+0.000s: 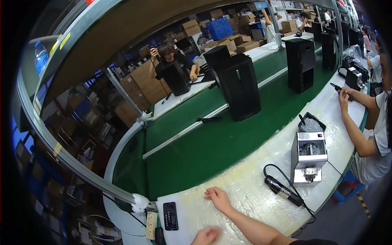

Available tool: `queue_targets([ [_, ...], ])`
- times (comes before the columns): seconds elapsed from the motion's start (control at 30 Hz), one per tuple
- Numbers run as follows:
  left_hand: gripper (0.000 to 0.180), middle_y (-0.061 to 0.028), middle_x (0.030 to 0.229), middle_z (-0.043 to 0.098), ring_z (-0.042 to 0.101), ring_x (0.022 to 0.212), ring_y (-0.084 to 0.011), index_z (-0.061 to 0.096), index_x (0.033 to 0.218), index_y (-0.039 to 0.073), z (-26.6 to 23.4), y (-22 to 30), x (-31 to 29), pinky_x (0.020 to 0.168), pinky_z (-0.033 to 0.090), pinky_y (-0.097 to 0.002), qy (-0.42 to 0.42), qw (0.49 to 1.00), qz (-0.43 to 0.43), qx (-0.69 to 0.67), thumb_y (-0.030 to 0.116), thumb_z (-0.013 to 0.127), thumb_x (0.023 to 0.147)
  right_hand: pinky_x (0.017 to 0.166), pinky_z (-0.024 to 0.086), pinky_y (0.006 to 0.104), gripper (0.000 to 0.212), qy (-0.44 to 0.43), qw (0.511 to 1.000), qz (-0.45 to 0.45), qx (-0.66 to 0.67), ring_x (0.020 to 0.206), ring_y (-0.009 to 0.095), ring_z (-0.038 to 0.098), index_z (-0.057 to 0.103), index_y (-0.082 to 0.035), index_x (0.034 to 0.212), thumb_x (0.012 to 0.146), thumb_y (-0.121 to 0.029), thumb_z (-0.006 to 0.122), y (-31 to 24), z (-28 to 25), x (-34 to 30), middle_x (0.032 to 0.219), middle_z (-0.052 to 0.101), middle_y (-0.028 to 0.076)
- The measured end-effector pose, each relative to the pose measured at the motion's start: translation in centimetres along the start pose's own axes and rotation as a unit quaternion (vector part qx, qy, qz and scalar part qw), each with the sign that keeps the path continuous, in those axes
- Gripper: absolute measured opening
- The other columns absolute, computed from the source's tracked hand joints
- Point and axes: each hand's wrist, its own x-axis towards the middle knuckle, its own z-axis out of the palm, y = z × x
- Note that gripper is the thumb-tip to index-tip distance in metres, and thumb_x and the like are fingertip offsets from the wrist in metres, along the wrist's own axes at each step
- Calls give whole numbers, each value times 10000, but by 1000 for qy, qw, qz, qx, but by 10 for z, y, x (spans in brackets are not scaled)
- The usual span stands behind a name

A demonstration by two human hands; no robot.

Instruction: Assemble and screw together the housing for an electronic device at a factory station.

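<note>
My right hand [219, 198] is over the plastic-covered bench [245, 192], fingers loosely stretched and apart, with nothing in it. Lower down, at the bottom edge, my left hand [207, 235] is smeared by motion, so its fingers cannot be made out. Left of my hands a black phone [170, 216] lies with its lit screen up. To the right of them is a black electric screwdriver [282, 190] with its cable curled round it. Beyond that stands a silver screw feeder [309, 157], and behind it a black tray of small screws [311, 123].
A green conveyor belt [188, 157] runs past the bench, carrying black speaker cabinets [241, 87] and a coiled black cable [208, 119]. A power strip [151, 225] sits by the frame post. One co-worker [173, 61] handles a cabinet across the belt; another [367, 126] sits at right holding a screwdriver.
</note>
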Motion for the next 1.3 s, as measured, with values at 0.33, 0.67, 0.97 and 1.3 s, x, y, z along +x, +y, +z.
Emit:
queue_targets([
  [0.33, 286, -182, 963, 692, 643, 842, -272, 679, 1048, 43, 3, 44, -149, 777, 498, -384, -377, 920, -107, 12, 287, 568, 949, 771, 540, 285, 278, 5, 999, -12, -34, 834, 179, 686, 605, 63, 1077, 1008, -181, 491, -2, 0, -3, 977, 690, 144],
  [0.67, 320, -154, 948, 691, 628, 830, -237, 679, 1055, 29, 23, 33, -143, 760, 498, -369, -335, 927, -151, -82, 307, 548, 964, 768, 530, 284, 275, 3, 999, -9, -45, 832, 176, 687, 604, 60, 1077, 1009, -179, 488, -5, 1, -4, 974, 690, 138],
  [0.97, 352, -128, 934, 690, 614, 820, -206, 678, 1061, 18, 28, 29, -146, 745, 498, -355, -328, 925, -159, -108, 325, 530, 977, 767, 528, 278, 274, 1, 999, -4, -49, 836, 174, 686, 603, 59, 1077, 1011, -178, 482, -4, 2, -4, 979, 689, 136],
  [1.3, 388, -100, 919, 689, 598, 808, -172, 678, 1068, 4, 32, 24, -147, 728, 498, -340, -320, 924, -166, -132, 346, 510, 992, 764, 529, 280, 281, 1, 998, -16, -59, 834, 177, 690, 607, 58, 1069, 1010, -189, 486, -5, 1, -5, 973, 690, 142],
])
